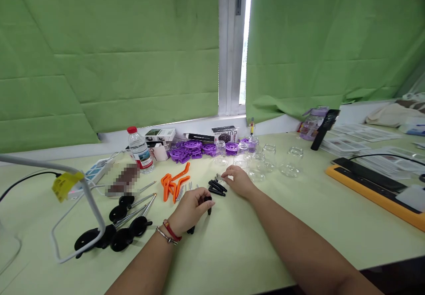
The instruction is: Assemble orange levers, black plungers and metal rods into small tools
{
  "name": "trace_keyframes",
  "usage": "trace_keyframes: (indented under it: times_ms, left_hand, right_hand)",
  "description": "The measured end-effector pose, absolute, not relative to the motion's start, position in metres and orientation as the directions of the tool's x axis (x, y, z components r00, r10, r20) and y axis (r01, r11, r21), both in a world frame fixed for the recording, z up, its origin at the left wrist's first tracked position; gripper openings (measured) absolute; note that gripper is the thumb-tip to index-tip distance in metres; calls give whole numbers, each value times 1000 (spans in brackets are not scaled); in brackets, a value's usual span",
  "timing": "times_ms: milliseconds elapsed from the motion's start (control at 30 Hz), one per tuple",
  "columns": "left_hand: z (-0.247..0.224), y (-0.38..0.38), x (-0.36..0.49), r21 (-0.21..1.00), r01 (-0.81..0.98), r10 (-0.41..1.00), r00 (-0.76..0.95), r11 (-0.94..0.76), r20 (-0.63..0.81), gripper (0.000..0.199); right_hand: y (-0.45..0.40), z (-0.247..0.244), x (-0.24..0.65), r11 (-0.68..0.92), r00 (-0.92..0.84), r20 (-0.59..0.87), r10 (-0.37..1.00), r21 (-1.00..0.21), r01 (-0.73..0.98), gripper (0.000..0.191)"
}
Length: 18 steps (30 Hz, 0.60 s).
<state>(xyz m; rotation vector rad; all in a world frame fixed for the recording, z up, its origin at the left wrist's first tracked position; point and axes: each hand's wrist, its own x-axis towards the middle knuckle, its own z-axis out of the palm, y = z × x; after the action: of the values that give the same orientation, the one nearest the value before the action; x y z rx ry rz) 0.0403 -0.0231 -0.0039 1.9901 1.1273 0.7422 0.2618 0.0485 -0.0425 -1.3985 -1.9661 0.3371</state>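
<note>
My left hand (192,206) is closed, pinching a short black tubular plastic part (209,206) upright between thumb and fingers. Just beyond it, several black rods (217,189) lie in a small bunch. My right hand (238,179) reaches past those rods; its thumb and forefinger come together at some small metal coil springs (219,177), seemingly on one of them. Orange plastic handles (174,184) lie left of the rods, with thin metal pins (180,193) beside them. More black pieces (191,230) show partly under my left wrist.
Several clear glass jars (268,158) stand behind my right hand. Purple plastic parts (191,149) are piled at the back by a water bottle (139,151). Black round-headed utensils (122,237) and a grey tube frame (93,202) lie left. An orange-and-black trimmer (372,193) sits right.
</note>
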Motion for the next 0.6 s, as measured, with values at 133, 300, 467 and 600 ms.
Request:
trace_keyframes:
  times_ms: [133, 300, 467, 600]
  left_hand:
    - [-3, -24, 41, 793, 484, 880, 455, -370, 133, 17]
    - [-2, -25, 41, 790, 486, 879, 457, -374, 134, 16]
    - [-1, -25, 42, 790, 483, 876, 462, -378, 136, 15]
    - [-2, -25, 41, 795, 478, 876, 464, -374, 133, 15]
  right_hand:
    - [50, -46, 255, 415, -244, 387, 889, -460, 785, 15]
    - [52, -50, 255, 412, -262, 372, 891, -419, 809, 13]
    - [51, -49, 255, 401, -259, 356, 898, -420, 814, 13]
    - [51, -49, 255, 387, -250, 342, 906, -427, 817, 12]
